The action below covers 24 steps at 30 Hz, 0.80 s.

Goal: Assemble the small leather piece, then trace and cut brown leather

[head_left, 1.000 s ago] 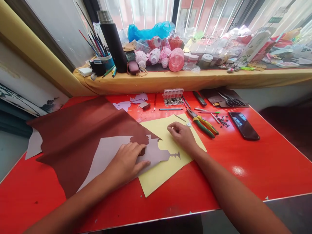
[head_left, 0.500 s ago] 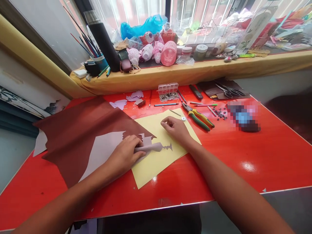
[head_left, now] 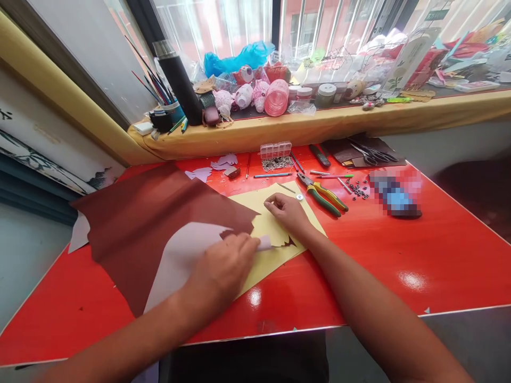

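Note:
A large brown leather-like sheet (head_left: 159,199) with a pale lilac back (head_left: 183,247) lies across the left of the table, its near edge folded over. My left hand (head_left: 227,260) is closed on its jagged, curled right end, and a pale rolled bit shows past the fingers. Beneath that end is a yellow sheet of paper (head_left: 275,263). On the paper rests my right hand (head_left: 289,213), fingers curled together; whatever is inside them, if anything, is hidden. A thin dark stick (head_left: 286,188) and a small white round piece (head_left: 299,197) lie just beyond it.
Green-and-yellow pliers (head_left: 323,197) lie right of the paper, near small dark rings (head_left: 359,190) and pens. Farther back are a clear compartment box (head_left: 276,154), a utility knife (head_left: 320,156) and scissors (head_left: 373,154) on dark leather. A black flask (head_left: 181,88) stands on the crowded windowsill.
My left hand has moved right and closed tighter over the sheet's curled end, which has shifted right over the paper. My right hand has stayed on the paper. The view has tilted slightly.

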### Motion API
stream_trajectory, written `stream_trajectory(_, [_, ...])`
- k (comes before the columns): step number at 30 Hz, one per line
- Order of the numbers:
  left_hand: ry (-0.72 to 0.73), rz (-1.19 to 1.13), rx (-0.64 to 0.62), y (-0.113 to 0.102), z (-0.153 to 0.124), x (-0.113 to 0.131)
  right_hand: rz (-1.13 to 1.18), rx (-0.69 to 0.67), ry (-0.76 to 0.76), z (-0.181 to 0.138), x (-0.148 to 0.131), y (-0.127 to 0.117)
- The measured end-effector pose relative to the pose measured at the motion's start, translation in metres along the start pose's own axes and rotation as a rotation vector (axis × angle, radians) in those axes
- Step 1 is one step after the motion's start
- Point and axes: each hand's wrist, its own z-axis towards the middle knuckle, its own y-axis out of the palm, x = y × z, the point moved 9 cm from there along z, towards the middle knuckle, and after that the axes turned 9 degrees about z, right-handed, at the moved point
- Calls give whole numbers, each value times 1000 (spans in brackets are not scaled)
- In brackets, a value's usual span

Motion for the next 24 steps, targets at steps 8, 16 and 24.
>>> stream_trajectory(8, [507, -344, -104, -36, -39, 64, 5, -9, 19, -2, -1, 0])
stream_trajectory(16, [23, -94, -90, 24, 55, -69, -7, -13, 1, -4, -8, -2])
stream_trajectory(24, [90, -66, -135, 64, 74, -85, -8, -18, 18, -3, -5, -1])
